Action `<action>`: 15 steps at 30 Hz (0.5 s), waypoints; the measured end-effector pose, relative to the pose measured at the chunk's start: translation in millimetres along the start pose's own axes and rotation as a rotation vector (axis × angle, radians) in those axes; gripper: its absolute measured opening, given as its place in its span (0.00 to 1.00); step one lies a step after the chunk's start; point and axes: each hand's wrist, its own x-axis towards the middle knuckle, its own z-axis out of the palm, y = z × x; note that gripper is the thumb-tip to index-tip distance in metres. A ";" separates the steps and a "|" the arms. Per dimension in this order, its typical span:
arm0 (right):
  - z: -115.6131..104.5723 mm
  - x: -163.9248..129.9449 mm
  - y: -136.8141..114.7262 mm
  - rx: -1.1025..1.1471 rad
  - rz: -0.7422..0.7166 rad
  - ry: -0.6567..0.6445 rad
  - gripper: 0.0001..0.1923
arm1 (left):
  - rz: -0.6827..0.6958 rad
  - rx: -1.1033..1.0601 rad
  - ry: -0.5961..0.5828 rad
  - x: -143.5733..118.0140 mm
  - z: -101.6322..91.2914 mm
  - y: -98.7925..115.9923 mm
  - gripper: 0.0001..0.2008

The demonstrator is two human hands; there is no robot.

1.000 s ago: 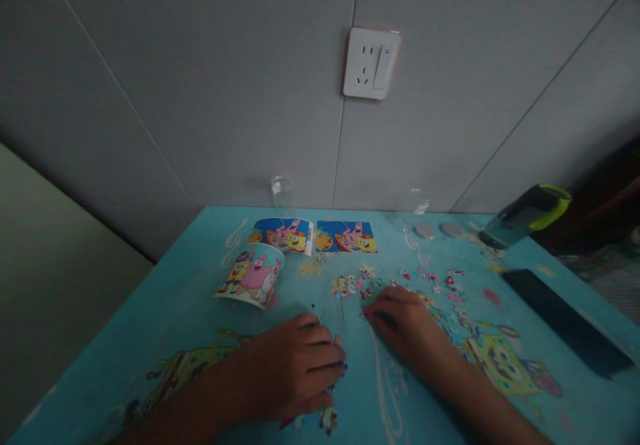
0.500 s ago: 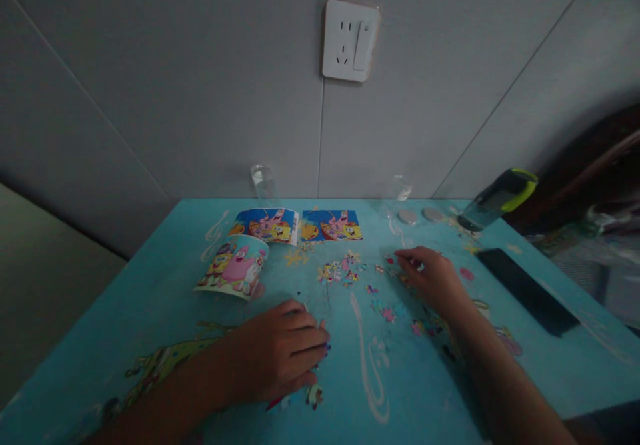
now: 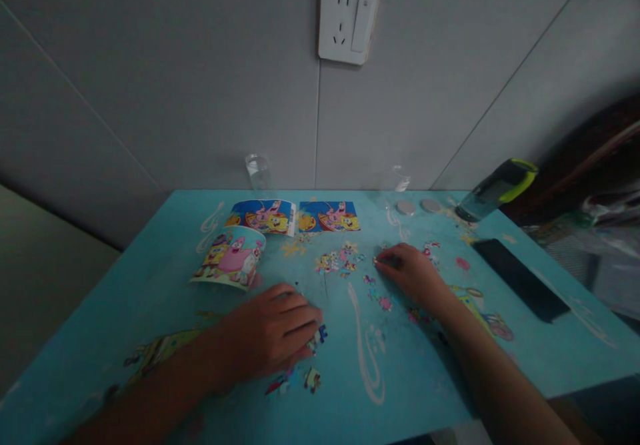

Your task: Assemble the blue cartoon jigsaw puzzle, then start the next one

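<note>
Left hand lies flat on the turquoise cartoon-printed tabletop, fingers loose over a few joined puzzle pieces at its fingertips. Right hand rests palm down further out, fingertips on the scattered loose pieces; whether it pinches one, I cannot tell. Beyond the left hand, a printed cup lies tipped over. Right of the right hand, a dark phone. Past both, two picture cards, then the grey panelled wall with its white socket.
</note>
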 end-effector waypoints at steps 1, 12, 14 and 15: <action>0.0 0.4 0.2 0.013 0.009 -0.001 0.12 | -0.018 0.017 0.018 -0.8 -1.1 -2.2 0.10; -8.6 -21.4 -47.2 0.356 -0.121 -0.290 0.08 | -0.106 0.031 -0.024 -1.0 -3.7 -11.5 0.10; -7.3 -30.0 -63.7 0.406 -0.273 -0.423 0.07 | -0.108 0.021 -0.032 -0.2 -2.8 -10.3 0.10; -5.9 -32.9 -69.4 0.402 -0.337 -0.455 0.07 | -0.110 0.014 -0.036 -0.3 -2.3 -10.0 0.10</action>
